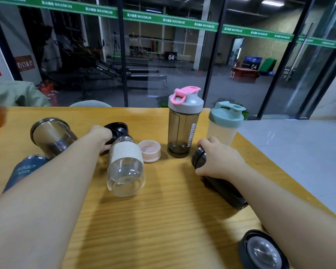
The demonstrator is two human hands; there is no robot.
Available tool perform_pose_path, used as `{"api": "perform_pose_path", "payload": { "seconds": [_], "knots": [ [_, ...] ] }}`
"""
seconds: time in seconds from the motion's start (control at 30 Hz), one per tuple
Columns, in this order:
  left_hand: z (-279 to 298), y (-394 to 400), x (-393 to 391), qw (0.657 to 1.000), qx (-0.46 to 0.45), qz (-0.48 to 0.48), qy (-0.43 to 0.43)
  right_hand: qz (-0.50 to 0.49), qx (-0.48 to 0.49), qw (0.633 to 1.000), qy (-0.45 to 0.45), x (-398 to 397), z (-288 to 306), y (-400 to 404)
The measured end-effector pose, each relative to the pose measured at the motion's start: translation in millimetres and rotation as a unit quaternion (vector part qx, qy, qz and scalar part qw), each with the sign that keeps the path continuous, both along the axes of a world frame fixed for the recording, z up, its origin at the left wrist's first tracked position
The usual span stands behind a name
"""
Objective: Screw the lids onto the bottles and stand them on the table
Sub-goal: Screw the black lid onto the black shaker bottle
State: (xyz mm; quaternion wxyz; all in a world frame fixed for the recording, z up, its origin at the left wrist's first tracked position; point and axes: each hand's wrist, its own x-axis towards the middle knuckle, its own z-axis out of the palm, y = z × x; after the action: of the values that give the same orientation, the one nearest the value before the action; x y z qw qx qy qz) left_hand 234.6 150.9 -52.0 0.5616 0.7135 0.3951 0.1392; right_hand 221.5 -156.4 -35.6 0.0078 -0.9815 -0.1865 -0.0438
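Note:
My left hand [101,135] is closed on a black lid [117,131] at the far middle of the wooden table [163,210]. My right hand [219,158] grips the neck of a dark bottle [223,187] lying on its side, its threaded mouth [199,157] pointing left. A clear glass bottle with a white sleeve [125,166] lies uncapped between my arms, next to a pink cap [149,150]. Two capped shakers stand upright: a smoky one with a pink-and-grey lid [183,123] and a frosted one with a teal lid [224,123].
A steel cup-like bottle [52,136] and a dark blue bottle [24,169] lie on their sides at the left. Another black lid with a clear centre [263,251] rests at the near right edge. The table's right edge drops to a pale floor; glass walls stand behind.

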Motion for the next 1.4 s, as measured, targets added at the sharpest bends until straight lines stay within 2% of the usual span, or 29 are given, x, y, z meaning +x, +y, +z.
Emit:
{"api": "perform_pose_path", "payload": {
  "seconds": [0.13,0.23,0.33,0.5,0.7,0.87,0.97,1.17,1.27,1.33,1.4],
  "knots": [
    [8,3,-5,0.997,-0.049,0.037,-0.054,0.006,-0.009,1.000,-0.015,-2,-2,2],
    [21,3,-10,0.981,-0.124,0.083,-0.127,0.008,-0.014,0.999,-0.030,-4,-3,3],
    [42,-5,-18,0.970,-0.146,0.096,-0.169,0.015,-0.022,0.999,-0.043,-7,-4,5],
    [77,-22,-44,0.955,-0.176,0.028,-0.238,0.026,-0.034,0.998,-0.052,-13,-4,10],
    [92,-47,-69,0.907,-0.276,-0.042,-0.314,0.028,0.004,0.999,-0.018,-19,3,9],
    [85,-84,-86,0.889,-0.328,-0.083,-0.308,0.005,0.074,0.997,0.020,-21,12,4],
    [80,-110,-102,0.859,-0.385,-0.122,-0.316,0.015,0.094,0.995,0.042,-25,14,2],
    [54,-139,-120,0.810,-0.451,-0.155,-0.342,0.043,0.093,0.991,0.084,-38,17,-6],
    [43,-150,-130,0.788,-0.462,-0.175,-0.367,0.027,0.096,0.989,0.108,-42,21,-14],
    [37,-155,-132,0.778,-0.475,-0.170,-0.375,0.007,0.096,0.984,0.147,-43,23,-22],
    [32,-158,-131,0.782,-0.485,-0.165,-0.355,-0.004,0.094,0.979,0.182,-44,23,-29]
  ]
}}
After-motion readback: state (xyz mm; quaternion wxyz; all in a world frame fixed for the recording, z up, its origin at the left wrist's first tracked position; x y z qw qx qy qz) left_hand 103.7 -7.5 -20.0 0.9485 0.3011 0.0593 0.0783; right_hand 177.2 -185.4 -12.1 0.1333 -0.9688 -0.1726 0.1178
